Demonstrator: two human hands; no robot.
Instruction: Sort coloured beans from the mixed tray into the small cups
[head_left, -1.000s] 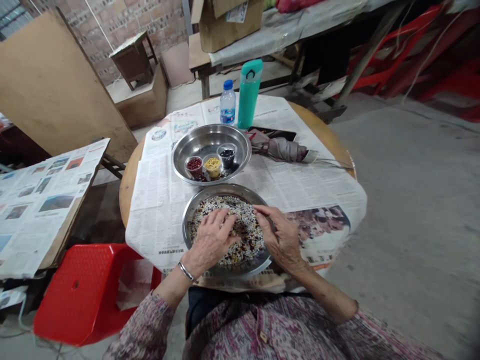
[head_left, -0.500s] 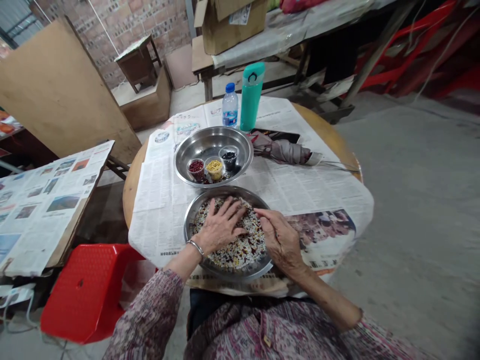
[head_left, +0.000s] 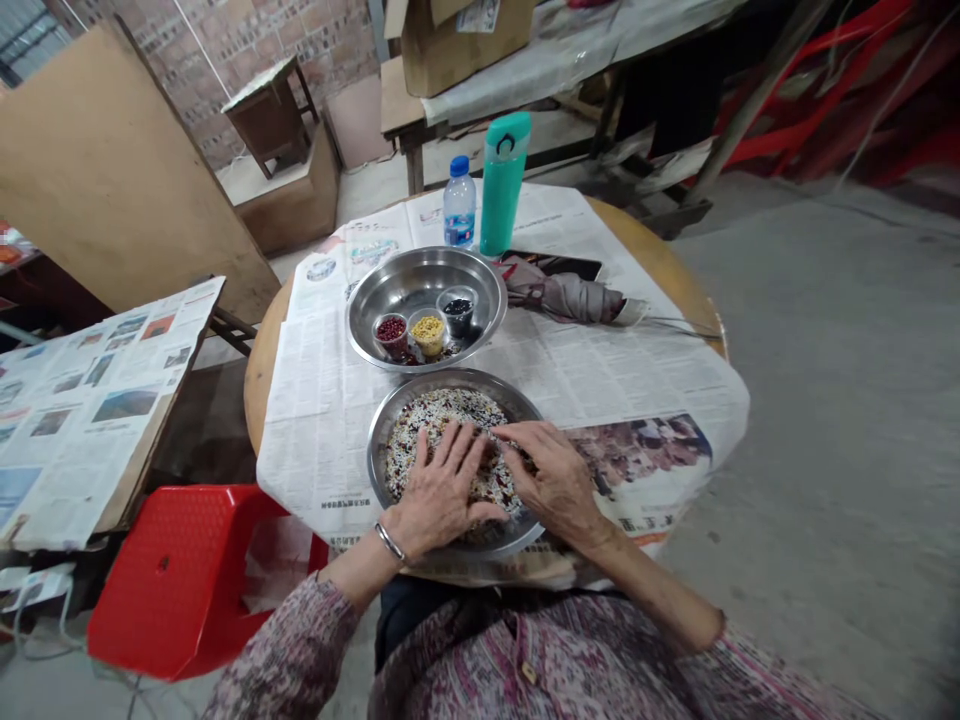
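A steel pan (head_left: pixel 382 440) at the near edge of the round table holds mixed white, red, yellow and black grains (head_left: pixel 442 408). My left hand (head_left: pixel 442 490) lies flat on the grains with its fingers spread. My right hand (head_left: pixel 551 478) rests on the right side of the pan, fingertips pressed together in a pinch over the grains; what they hold is too small to see. Behind it a second steel bowl (head_left: pixel 420 275) carries three small cups: red beans (head_left: pixel 390 330), yellow grains (head_left: pixel 428 330) and black beans (head_left: pixel 457 309).
Newspaper (head_left: pixel 322 400) covers the table. At the back stand a water bottle (head_left: pixel 458 203) and a teal flask (head_left: pixel 502 182); a folded umbrella (head_left: pixel 562 296) lies to the right. A red plastic stool (head_left: pixel 180 570) is at my left, a paper-covered board (head_left: pixel 82 400) beyond it.
My left hand slid back toward me across the grains, from the pan's middle to its near side. My right hand's fingertips moved left and closed into a pinch.
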